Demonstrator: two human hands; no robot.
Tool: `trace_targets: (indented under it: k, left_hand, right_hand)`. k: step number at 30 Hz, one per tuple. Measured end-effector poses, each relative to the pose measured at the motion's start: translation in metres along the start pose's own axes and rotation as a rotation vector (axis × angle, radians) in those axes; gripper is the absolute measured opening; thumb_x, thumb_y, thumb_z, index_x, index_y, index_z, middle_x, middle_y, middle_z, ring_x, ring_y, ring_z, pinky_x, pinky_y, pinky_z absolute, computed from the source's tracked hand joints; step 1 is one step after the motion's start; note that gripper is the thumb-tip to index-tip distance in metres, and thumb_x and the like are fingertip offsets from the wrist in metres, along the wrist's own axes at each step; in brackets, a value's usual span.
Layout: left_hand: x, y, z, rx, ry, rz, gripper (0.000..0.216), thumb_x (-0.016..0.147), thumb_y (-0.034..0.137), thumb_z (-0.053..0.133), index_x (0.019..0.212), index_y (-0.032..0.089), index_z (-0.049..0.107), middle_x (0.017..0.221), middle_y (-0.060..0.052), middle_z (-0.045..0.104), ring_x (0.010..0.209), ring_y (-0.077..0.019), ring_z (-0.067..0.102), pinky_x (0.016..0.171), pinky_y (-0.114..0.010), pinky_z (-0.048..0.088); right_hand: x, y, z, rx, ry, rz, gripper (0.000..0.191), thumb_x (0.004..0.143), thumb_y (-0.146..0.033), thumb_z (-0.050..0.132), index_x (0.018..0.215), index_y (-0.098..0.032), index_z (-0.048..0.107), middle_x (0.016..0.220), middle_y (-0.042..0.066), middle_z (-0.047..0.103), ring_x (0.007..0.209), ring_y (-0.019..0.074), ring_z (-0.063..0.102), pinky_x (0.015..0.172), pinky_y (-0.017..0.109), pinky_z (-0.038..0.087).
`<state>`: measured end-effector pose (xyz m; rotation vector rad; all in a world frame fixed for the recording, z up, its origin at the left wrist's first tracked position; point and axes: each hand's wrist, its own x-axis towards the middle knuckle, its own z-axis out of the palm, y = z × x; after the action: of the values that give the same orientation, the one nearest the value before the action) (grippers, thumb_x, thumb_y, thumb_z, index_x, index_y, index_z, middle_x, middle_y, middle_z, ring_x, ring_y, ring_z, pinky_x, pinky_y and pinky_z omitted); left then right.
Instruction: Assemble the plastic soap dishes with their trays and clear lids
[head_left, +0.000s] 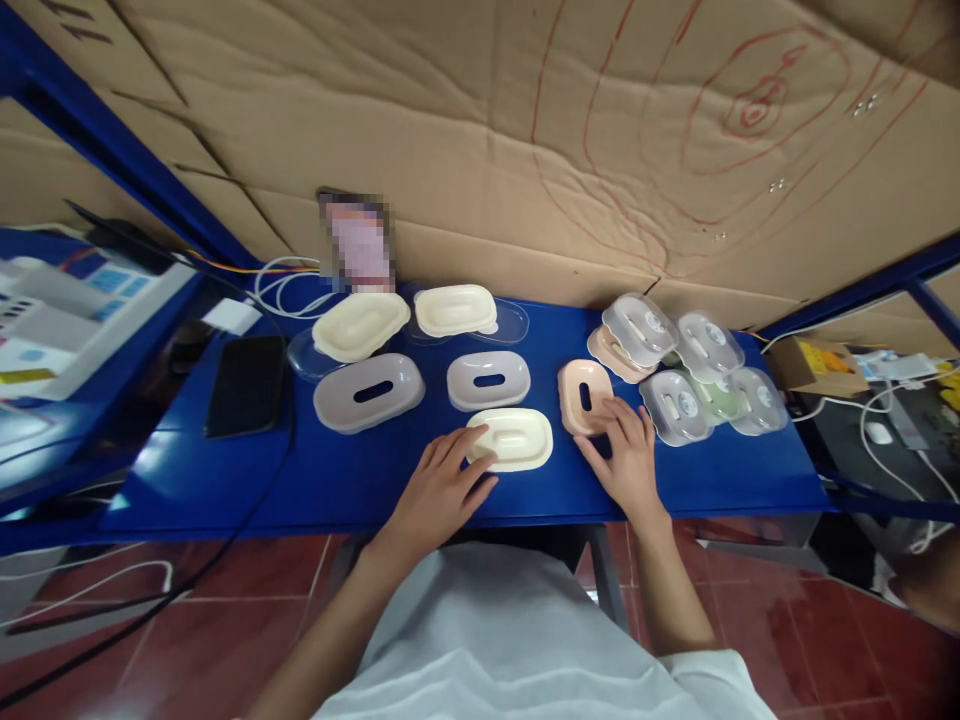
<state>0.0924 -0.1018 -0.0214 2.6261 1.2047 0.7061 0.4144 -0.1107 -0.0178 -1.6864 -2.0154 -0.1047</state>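
Note:
A cream oval tray with a raised middle lies near the table's front edge. My left hand touches its left end, fingertips resting on the rim and thumb spread apart. To the right, my right hand has its fingers and thumb around the lower right corner of a peach oval cover with a slot. Behind the cream tray is a white slotted cover; a larger pale slotted cover sits to its left. Two more cream trays lie at the back, on clear lids.
Several clear-topped boxes are grouped at the right, partly stacked. A black tablet-like slab and a white adapter lie at the left. A blurred-out phone-shaped object leans on the cardboard wall. A black cable crosses the left side.

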Motion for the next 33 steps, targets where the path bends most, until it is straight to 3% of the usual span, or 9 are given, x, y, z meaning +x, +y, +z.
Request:
trace_targets:
  k: [3,9,14,18,20,22,25,28,33]
  left_hand:
    - [-0.012,-0.002,-0.007,-0.004,0.021,-0.054,0.014,0.104,0.026,0.065,0.115,0.023,0.073,0.151,-0.014,0.06,0.137,-0.0333,0.059,0.111,-0.051,0.051]
    - [-0.042,-0.018,-0.014,0.012,0.115,-0.173,0.01,0.102,0.025,0.067,0.111,0.023,0.072,0.15,-0.016,0.059,0.138,-0.0349,0.058,0.109,-0.053,0.052]
    - [-0.044,-0.018,-0.011,-0.021,0.12,-0.182,0.008,0.103,0.025,0.066,0.108,0.022,0.07,0.149,-0.016,0.06,0.138,-0.0341,0.059,0.109,-0.052,0.054]
    - [-0.039,-0.011,-0.011,-0.065,0.113,-0.164,0.006,0.103,0.025,0.065,0.103,0.022,0.07,0.146,-0.014,0.063,0.134,-0.0317,0.062,0.108,-0.051,0.056]
    - [-0.039,-0.01,-0.011,-0.088,0.114,-0.158,0.005,0.103,0.024,0.065,0.102,0.022,0.069,0.144,-0.014,0.064,0.134,-0.0309,0.062,0.109,-0.05,0.057]
    - [-0.039,-0.012,-0.012,-0.117,0.105,-0.15,0.005,0.103,0.023,0.065,0.104,0.022,0.07,0.143,-0.013,0.065,0.138,-0.0302,0.06,0.112,-0.05,0.056]
    - [-0.037,-0.016,-0.013,-0.16,0.08,-0.126,0.007,0.102,0.021,0.065,0.106,0.023,0.07,0.142,-0.011,0.067,0.142,-0.0291,0.058,0.116,-0.049,0.055]
    - [-0.032,-0.017,-0.012,-0.174,0.065,-0.112,0.008,0.101,0.021,0.064,0.105,0.023,0.071,0.141,-0.011,0.068,0.141,-0.0289,0.059,0.116,-0.05,0.054]
    - [-0.029,-0.014,-0.012,-0.154,0.052,-0.113,0.008,0.103,0.023,0.063,0.104,0.022,0.07,0.143,-0.012,0.067,0.14,-0.0295,0.06,0.113,-0.049,0.055]
  right_hand:
    - [0.02,-0.015,0.008,-0.09,-0.026,-0.001,0.04,0.104,-0.042,0.064,0.138,-0.022,0.065,0.148,0.018,0.065,0.145,0.0394,0.055,0.126,0.072,0.027]
    - [0.086,-0.042,0.019,-0.112,-0.134,-0.149,0.057,0.095,-0.003,0.048,0.147,-0.022,0.062,0.162,0.015,0.055,0.153,0.0368,0.045,0.128,0.064,0.026]
    - [0.166,-0.067,0.051,-0.035,-0.28,-0.284,0.044,0.105,-0.014,0.047,0.145,-0.018,0.064,0.155,0.014,0.062,0.147,0.0313,0.052,0.121,0.051,0.035]
    - [0.204,-0.071,0.071,-0.063,-0.403,-0.205,0.025,0.107,-0.024,0.055,0.117,-0.019,0.077,0.12,0.014,0.08,0.12,0.0299,0.068,0.11,0.047,0.039]
    - [0.207,-0.064,0.07,-0.076,-0.416,-0.184,0.025,0.108,-0.024,0.054,0.106,-0.02,0.079,0.106,0.012,0.082,0.105,0.028,0.072,0.105,0.046,0.04]
    - [0.202,-0.055,0.062,-0.088,-0.409,-0.163,0.028,0.109,-0.022,0.05,0.106,-0.019,0.078,0.107,0.012,0.082,0.102,0.0274,0.072,0.105,0.045,0.04]
    - [0.188,-0.049,0.048,-0.092,-0.383,-0.16,0.033,0.111,-0.022,0.045,0.114,-0.018,0.077,0.119,0.014,0.08,0.115,0.0294,0.07,0.11,0.048,0.037]
    - [0.176,-0.054,0.041,0.024,-0.336,-0.279,0.037,0.113,-0.026,0.042,0.131,-0.019,0.073,0.138,0.013,0.074,0.133,0.0279,0.063,0.115,0.046,0.037]
    - [0.175,-0.072,0.051,0.159,-0.367,-0.423,0.044,0.11,-0.016,0.04,0.144,-0.023,0.067,0.152,0.008,0.066,0.145,0.0245,0.056,0.118,0.044,0.039]
